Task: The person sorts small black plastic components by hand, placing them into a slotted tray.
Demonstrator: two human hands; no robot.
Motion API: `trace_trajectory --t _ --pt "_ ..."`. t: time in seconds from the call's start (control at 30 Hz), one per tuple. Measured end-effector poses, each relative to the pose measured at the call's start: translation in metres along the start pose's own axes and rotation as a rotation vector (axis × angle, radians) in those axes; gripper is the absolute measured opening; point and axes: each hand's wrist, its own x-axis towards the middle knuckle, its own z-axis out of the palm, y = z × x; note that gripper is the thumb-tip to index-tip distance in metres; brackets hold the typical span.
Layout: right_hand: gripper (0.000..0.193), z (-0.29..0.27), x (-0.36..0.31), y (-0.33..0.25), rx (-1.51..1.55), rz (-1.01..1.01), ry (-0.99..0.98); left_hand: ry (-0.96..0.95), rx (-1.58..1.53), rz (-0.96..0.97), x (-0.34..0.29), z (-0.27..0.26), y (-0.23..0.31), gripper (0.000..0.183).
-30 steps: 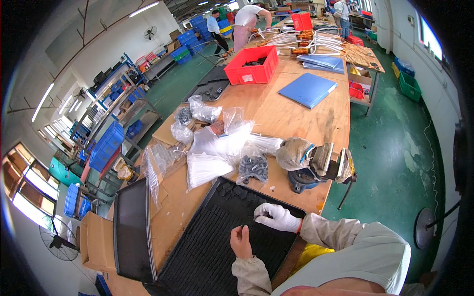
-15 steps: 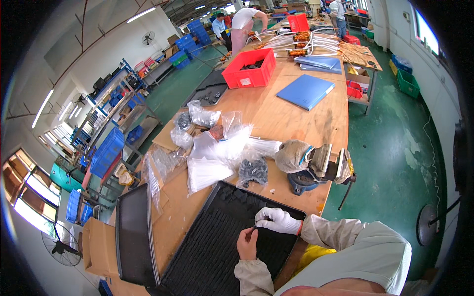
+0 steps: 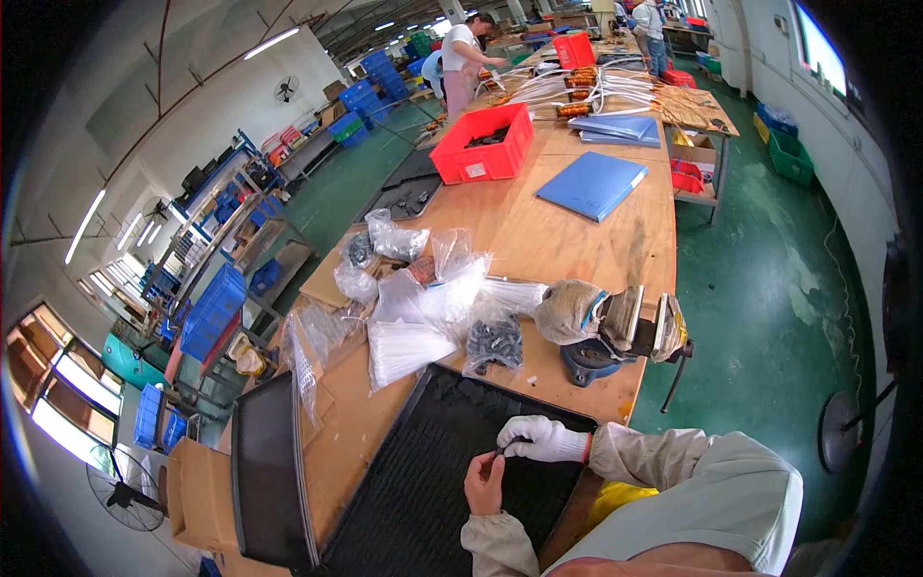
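Observation:
My left hand [image 3: 485, 484] is bare, its fingers pinched together above the black tray [image 3: 415, 396]. Close against its fingertips is my right hand [image 3: 543, 439], in a white glove with the fingers curled. Whatever the two hands hold between them is dark and too small to name. Under them, rows of small black pieces [image 3: 423, 481] fill much of the tray, with a looser heap at its far end.
A bench vise [image 3: 615, 327] stands at the table's right edge. Beyond the tray lie a bag of grey parts [image 3: 493, 344] and white plastic strips [image 3: 409, 352]. A second black tray [image 3: 264, 471] leans at left. Farther off are a red bin [image 3: 484, 144], a blue folder [image 3: 593, 182] and co-workers.
My view has tilted slightly, while both hands stay together over the tray. In the background, a person in a white top has straightened up from bending.

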Motion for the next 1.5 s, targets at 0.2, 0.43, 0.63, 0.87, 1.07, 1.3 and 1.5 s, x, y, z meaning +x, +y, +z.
trace_trajectory --t 0.2,0.43,0.63,0.87,1.07,1.3,1.5 --pt "0.014 0.001 0.001 -0.003 0.001 -0.107 0.013 0.006 0.008 0.031 0.000 -0.001 0.001 0.025" --pt "0.015 0.003 0.001 -0.003 0.008 -0.113 0.045 0.019 0.089 0.078 0.001 -0.004 -0.001 0.025" --pt "0.014 0.002 0.001 -0.002 -0.007 -0.098 0.026 0.001 0.051 0.041 -0.001 -0.002 0.001 0.027" --pt "0.014 0.001 0.001 -0.003 -0.018 -0.114 0.026 0.020 0.112 0.080 -0.001 -0.001 0.003 0.028" --pt "0.015 0.001 0.000 -0.005 -0.049 -0.077 0.014 0.028 0.185 0.115 -0.001 -0.002 0.004 0.028" --pt "0.016 0.001 -0.001 -0.004 -0.082 -0.041 0.025 0.024 0.218 0.117 -0.001 -0.001 0.004 0.028" --pt "0.014 0.001 0.001 -0.007 -0.080 -0.065 0.027 0.044 0.240 0.135 -0.001 -0.002 0.000 0.025"
